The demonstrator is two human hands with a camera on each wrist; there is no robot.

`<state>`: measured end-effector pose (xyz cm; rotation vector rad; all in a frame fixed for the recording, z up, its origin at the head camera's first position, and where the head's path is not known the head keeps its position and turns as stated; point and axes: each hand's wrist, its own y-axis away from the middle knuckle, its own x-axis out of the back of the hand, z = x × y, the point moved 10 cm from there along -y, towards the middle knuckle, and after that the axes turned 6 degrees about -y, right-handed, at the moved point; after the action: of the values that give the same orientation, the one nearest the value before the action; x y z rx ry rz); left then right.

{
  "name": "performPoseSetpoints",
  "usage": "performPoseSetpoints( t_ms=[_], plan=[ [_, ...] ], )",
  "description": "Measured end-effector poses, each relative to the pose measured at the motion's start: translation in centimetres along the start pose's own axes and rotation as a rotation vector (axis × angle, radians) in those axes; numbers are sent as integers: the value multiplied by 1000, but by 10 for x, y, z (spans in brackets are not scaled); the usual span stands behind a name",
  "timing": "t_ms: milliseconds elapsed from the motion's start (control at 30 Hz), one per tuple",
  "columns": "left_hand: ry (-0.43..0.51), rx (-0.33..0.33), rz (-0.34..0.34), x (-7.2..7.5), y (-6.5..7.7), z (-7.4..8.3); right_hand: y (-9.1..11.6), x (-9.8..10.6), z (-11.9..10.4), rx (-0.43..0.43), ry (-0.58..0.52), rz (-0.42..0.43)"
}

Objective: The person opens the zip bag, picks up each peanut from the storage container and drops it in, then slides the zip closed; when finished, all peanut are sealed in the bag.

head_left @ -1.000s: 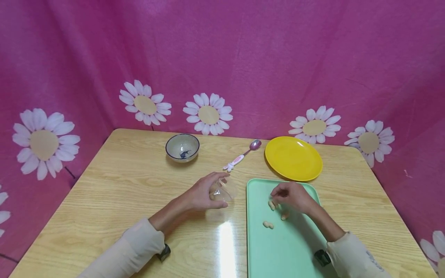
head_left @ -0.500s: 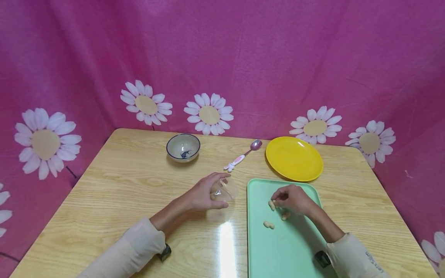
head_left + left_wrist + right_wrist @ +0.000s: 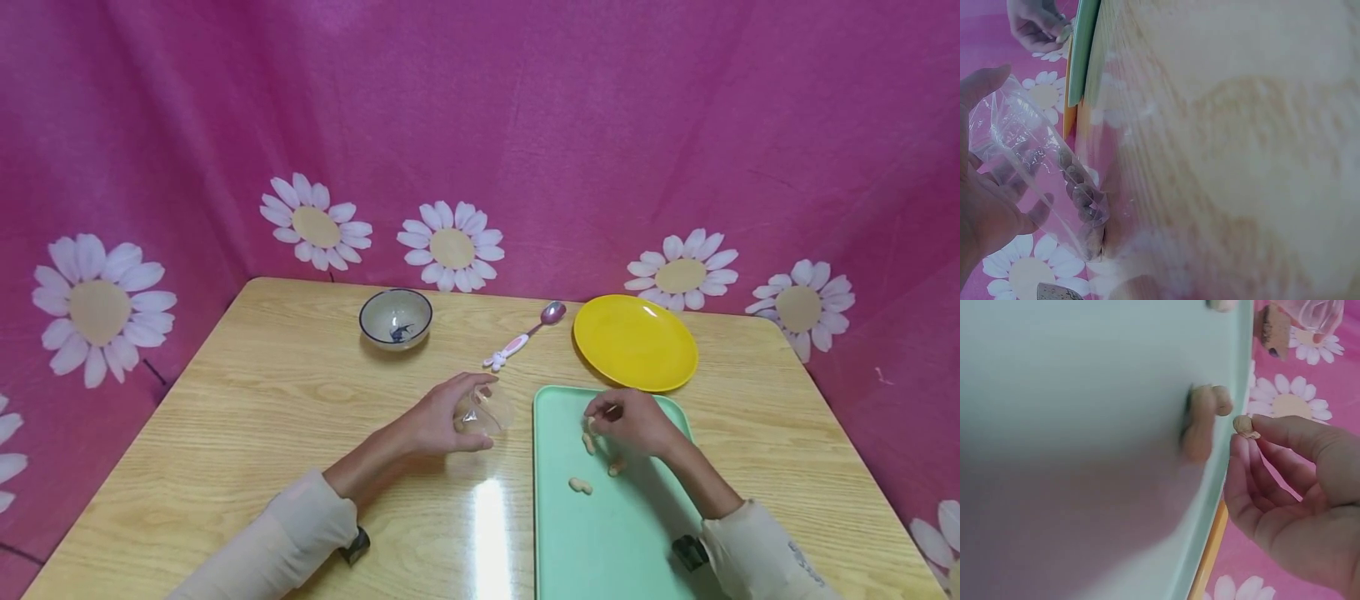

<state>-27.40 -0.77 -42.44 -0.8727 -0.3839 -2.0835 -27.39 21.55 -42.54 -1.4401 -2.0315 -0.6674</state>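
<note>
My left hand holds a clear plastic bag upright on the table, fingers and thumb around it. In the left wrist view, several peanuts lie in the bottom of that bag. Over the green tray, my right hand pinches a peanut between thumb and fingertips, just above the surface. Below and beside it are more peanuts on the tray: one near the fingertips, one under the hand, and one nearer the front.
A patterned bowl stands at the back left. Between it and the yellow plate lies a spoon with a white rabbit handle. The plate sits just behind the tray. A pink flowered cloth hangs behind the wooden table.
My right hand reached down to the peanuts at the tray's far end and has lifted slightly with one between its fingertips. The left hand and the bag have stayed put.
</note>
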Motion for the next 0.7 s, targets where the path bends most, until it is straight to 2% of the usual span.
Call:
performPoseSetpoints(
  t_ms=[100, 333, 533, 700],
  plan=[
    [0, 4, -3, 0, 0, 0, -4, 3, -7, 19, -38, 49],
    [-2, 17, -5, 1, 1, -1, -13, 3, -26, 2, -208, 171],
    [-8, -3, 0, 1, 1, 0, -19, -10, -46, 13, -319, 166],
    [-3, -32, 9, 1, 1, 3, -24, -22, -62, 54, -390, 141]
  ],
)
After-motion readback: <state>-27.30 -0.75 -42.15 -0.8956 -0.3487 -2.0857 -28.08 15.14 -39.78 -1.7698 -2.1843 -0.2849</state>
